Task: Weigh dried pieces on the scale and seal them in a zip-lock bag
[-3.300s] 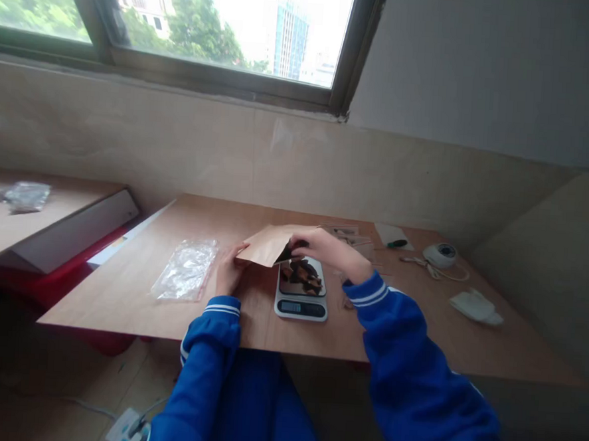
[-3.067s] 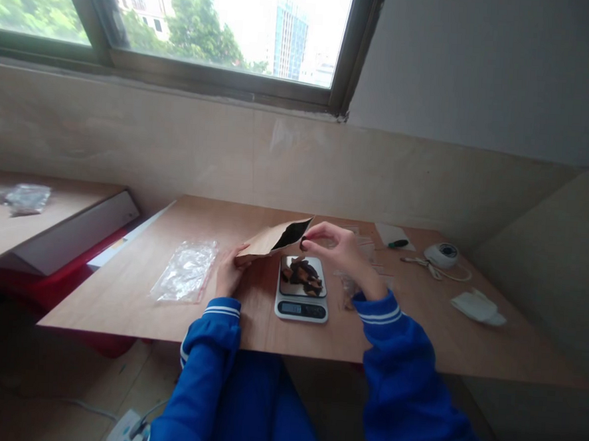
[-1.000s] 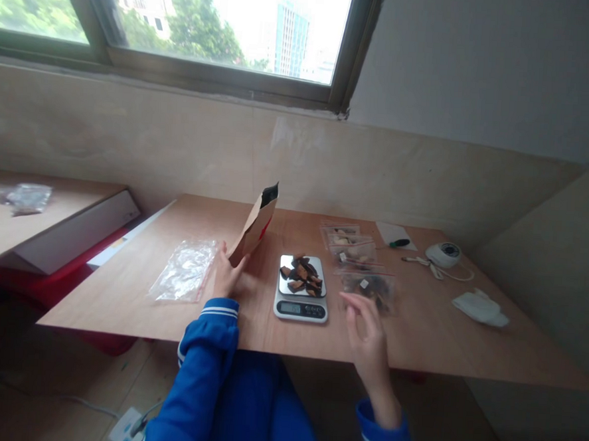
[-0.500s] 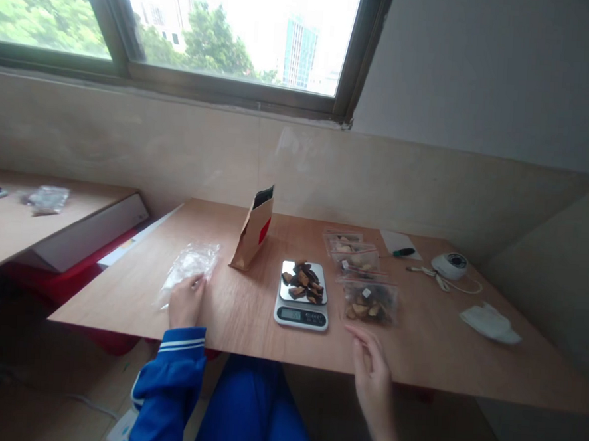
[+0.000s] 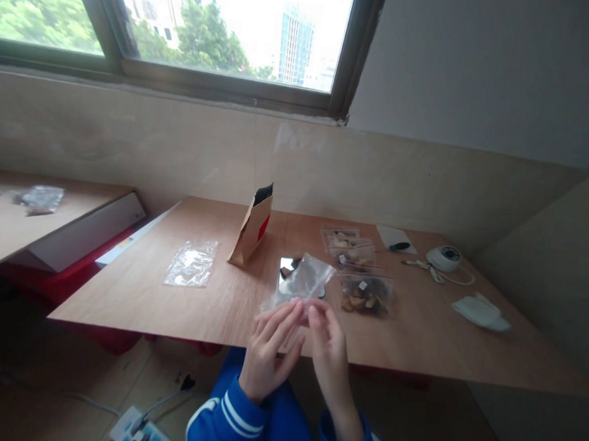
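Both hands hold a clear plastic zip bag (image 5: 311,278) in front of me, just over the table's front edge. My left hand (image 5: 273,345) has its fingers closed on the bag's near edge, and my right hand (image 5: 329,342) pinches it beside them. Behind the bag, mostly covered by it, is the kitchen scale (image 5: 285,265) with dark brown dried slices (image 5: 287,271) on its plate. To the right lies a filled zip bag (image 5: 365,297) of similar dried pieces with a small white packet inside. Another clear plastic bag (image 5: 191,263) lies flat at the left.
A brown paper pouch (image 5: 252,231) stands behind the scale, open at the top. Several filled zip bags (image 5: 350,247) lie back right, near a screwdriver (image 5: 399,246), a white camera (image 5: 443,257) with cable and a white cloth-like item (image 5: 481,312). A power strip (image 5: 142,431) is on the floor.
My left hand has come from the bags at the left to the middle, bringing one clear bag. My right hand has moved left and now grips it too. The bag hides most of the scale.
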The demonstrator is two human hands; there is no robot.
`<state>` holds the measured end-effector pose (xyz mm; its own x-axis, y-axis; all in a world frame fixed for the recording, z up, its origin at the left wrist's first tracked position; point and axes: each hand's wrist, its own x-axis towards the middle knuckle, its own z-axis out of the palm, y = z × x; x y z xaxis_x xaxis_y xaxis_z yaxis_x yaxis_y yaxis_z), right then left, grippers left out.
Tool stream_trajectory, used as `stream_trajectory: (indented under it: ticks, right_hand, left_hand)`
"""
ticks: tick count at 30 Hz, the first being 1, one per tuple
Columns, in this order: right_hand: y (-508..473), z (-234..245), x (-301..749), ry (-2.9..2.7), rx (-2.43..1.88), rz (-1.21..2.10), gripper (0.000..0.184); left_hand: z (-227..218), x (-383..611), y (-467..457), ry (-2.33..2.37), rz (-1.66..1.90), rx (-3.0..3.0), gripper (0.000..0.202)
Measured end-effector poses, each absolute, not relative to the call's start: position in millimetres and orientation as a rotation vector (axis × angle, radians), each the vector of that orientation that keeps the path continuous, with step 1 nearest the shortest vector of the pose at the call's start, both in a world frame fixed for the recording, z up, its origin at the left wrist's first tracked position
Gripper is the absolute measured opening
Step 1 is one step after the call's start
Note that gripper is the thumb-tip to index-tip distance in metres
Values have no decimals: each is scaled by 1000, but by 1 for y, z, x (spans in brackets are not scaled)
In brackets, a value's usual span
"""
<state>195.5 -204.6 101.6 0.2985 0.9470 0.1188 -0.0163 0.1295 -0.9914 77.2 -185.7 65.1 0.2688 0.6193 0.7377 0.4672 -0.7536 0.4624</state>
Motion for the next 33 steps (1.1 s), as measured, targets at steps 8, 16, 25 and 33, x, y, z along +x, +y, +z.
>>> stream_trajectory:
  ticks: [8,16,25,33]
  right_hand:
    - [-201,103,202,-1006,-1153,1044,22]
    - [-184,105,199,-997,-1138,1052,27]
    - [-147,78,230,-1634,-1354,578,36]
    - [-73,63,238,-2220,-1737,322,87]
  left_hand:
    - [64,74,-181,1011,1671,2053,54]
    - [65,61,-170,1309,1906,1441,16]
    - [72,32,-150,1563,1965,1411,18]
    - [69,31,-147,1601,1830,1617,15]
